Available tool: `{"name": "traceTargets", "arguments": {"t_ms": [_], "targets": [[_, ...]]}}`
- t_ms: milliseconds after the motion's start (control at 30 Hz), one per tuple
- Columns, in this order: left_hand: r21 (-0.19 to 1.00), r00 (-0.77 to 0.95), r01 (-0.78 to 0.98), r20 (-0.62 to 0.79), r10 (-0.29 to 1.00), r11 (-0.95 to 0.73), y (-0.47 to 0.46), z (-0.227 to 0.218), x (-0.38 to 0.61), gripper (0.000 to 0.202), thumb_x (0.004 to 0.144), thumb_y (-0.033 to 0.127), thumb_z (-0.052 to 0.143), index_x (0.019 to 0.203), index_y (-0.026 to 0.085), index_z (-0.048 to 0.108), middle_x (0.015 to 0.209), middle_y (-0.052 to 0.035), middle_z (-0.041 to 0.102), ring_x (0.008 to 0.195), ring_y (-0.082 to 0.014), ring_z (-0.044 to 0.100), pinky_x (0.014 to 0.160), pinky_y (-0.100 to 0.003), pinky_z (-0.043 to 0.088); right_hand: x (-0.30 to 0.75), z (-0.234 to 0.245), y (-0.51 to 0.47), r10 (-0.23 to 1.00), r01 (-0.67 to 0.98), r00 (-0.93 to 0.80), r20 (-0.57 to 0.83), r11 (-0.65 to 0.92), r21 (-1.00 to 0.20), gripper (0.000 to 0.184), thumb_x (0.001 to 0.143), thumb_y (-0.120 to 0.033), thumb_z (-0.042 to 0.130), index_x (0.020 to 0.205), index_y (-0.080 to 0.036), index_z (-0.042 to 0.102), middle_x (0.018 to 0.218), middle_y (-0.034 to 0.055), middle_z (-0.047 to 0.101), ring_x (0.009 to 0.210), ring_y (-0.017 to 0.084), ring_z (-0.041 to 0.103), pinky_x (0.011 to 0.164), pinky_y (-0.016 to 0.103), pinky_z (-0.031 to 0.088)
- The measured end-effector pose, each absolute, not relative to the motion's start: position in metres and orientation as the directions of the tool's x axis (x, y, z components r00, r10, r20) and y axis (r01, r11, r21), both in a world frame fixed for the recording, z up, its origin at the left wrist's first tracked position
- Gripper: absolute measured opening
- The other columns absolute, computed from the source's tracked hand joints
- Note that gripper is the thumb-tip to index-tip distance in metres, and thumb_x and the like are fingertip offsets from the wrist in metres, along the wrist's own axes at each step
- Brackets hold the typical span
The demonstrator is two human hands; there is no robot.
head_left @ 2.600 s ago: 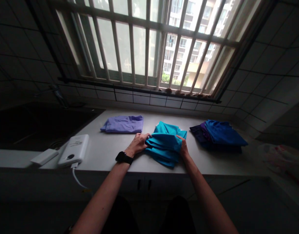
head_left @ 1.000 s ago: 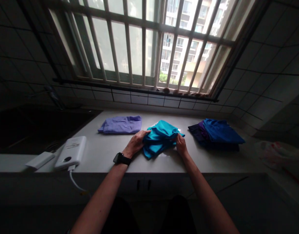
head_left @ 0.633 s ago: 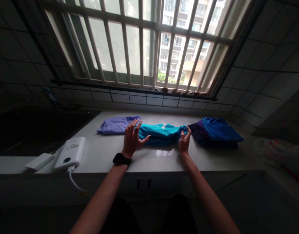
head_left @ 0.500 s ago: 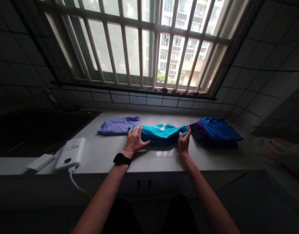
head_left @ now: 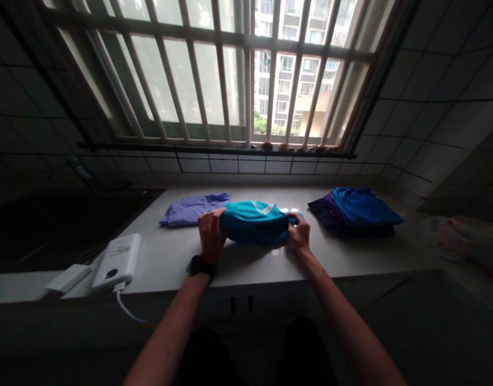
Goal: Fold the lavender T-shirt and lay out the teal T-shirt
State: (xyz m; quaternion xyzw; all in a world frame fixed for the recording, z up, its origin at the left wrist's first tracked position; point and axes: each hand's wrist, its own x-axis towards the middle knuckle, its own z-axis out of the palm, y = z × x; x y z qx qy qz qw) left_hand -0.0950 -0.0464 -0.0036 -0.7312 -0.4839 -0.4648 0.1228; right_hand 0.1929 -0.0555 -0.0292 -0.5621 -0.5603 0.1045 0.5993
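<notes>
Where the lilac shirt stops, the left hand clamps one end of the teal shirt, bunched on the table, and the right hand pinches the other, near the blue pile. Soft and light, the shirt seems best held at those ends.

Left hand and right hand — both curled in a grip, well apart at about one height; left forearm and right forearm reach forward, converging from below.
</notes>
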Motion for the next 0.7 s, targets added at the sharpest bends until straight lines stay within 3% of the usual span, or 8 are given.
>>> {"name": "traceTargets", "arguments": {"t_ms": [100, 200, 300, 367, 467, 600, 700], "targets": [[0.268, 0.097, 0.757, 0.856, 0.508, -0.595, -0.046, -0.004, -0.095, 0.050, 0.095, 0.031, 0.053, 0.142, 0.025, 0.037, 0.146, -0.0164, 0.051, 0.140, -0.0298, 0.046, 0.113, -0.053, 0.038, 0.195, -0.027, -0.057, 0.510, 0.522, 0.580, 0.636, 0.367, -0.770, 0.039, 0.087, -0.030, 0.043, 0.121, -0.019, 0.060, 0.124, 0.0164, 0.063, 0.119, 0.028, 0.058, 0.105, 0.047, 0.044], [0.243, 0.344, 0.662, 0.742, 0.575, -0.709, -0.047, -0.001, -0.089, 0.074, 0.089, 0.040, 0.064, 0.151, 0.024, 0.025, 0.153, -0.0183, 0.043, 0.146, -0.0310, 0.039, 0.115, -0.052, 0.040, 0.193, -0.027, -0.056, 0.536, 0.518, 0.546, 0.644, 0.389, -0.762, 0.050, 0.090, -0.036, 0.047, 0.138, -0.020, 0.047, 0.136, 0.0173, 0.058, 0.127, 0.028, 0.054, 0.106, 0.046, 0.043], [0.243, 0.478, 0.615, 0.641, 0.600, -0.750, -0.048, 0.002, -0.083, 0.072, 0.092, 0.043, 0.060, 0.152, 0.023, 0.026, 0.154, -0.0184, 0.043, 0.144, -0.0300, 0.042, 0.114, -0.049, 0.043, 0.188, -0.026, -0.058, 0.646, 0.476, 0.498, 0.579, 0.354, -0.805, 0.059, 0.090, -0.047, 0.053, 0.143, -0.021, 0.044, 0.114, 0.0121, 0.069, 0.104, 0.027, 0.066, 0.093, 0.041, 0.051], [0.254, 0.390, 0.676, 0.673, 0.628, -0.692, -0.048, 0.001, -0.083, 0.062, 0.096, 0.037, 0.052, 0.151, 0.023, 0.030, 0.152, -0.0177, 0.044, 0.143, -0.0301, 0.043, 0.115, -0.051, 0.041, 0.185, -0.024, -0.061, 0.715, 0.442, 0.466, 0.522, 0.322, -0.837, 0.062, 0.092, -0.055, 0.053, 0.142, -0.019, 0.047, 0.086, 0.0058, 0.072, 0.078, 0.025, 0.068, 0.077, 0.035, 0.052], [0.322, 0.224, 0.778, 0.660, 0.717, -0.539, -0.046, -0.002, -0.083, 0.062, 0.092, 0.031, 0.054, 0.150, 0.020, 0.035, 0.147, -0.0182, 0.051, 0.139, -0.0336, 0.048, 0.113, -0.053, 0.041, 0.182, -0.020, -0.068, 0.812, 0.411, 0.356, 0.463, 0.309, -0.858, 0.061, 0.094, -0.062, 0.046, 0.133, -0.017, 0.059, 0.055, -0.0023, 0.060, 0.050, 0.020, 0.059, 0.059, 0.030, 0.047], [0.404, 0.351, 0.739, 0.453, 0.820, -0.539, -0.046, -0.005, -0.084, 0.062, 0.085, 0.039, 0.061, 0.141, 0.018, 0.045, 0.122, -0.0141, 0.067, 0.109, -0.0299, 0.067, 0.094, -0.045, 0.054, 0.182, -0.017, -0.073, 0.832, 0.490, 0.258, 0.492, 0.327, -0.808, 0.057, 0.096, -0.063, 0.041, 0.111, -0.018, 0.073, 0.046, -0.0046, 0.048, 0.044, 0.018, 0.053, 0.056, 0.029, 0.043], [0.477, 0.381, 0.656, 0.460, 0.802, -0.585, -0.047, -0.003, -0.086, 0.053, 0.085, 0.043, 0.061, 0.130, 0.017, 0.052, 0.098, -0.0076, 0.070, 0.087, -0.0231, 0.069, 0.083, -0.038, 0.056, 0.185, -0.017, -0.070, 0.782, 0.510, 0.358, 0.511, 0.295, -0.808, 0.058, 0.096, -0.063, 0.041, 0.117, -0.016, 0.070, 0.052, -0.0036, 0.052, 0.049, 0.018, 0.055, 0.059, 0.030, 0.044]]}}
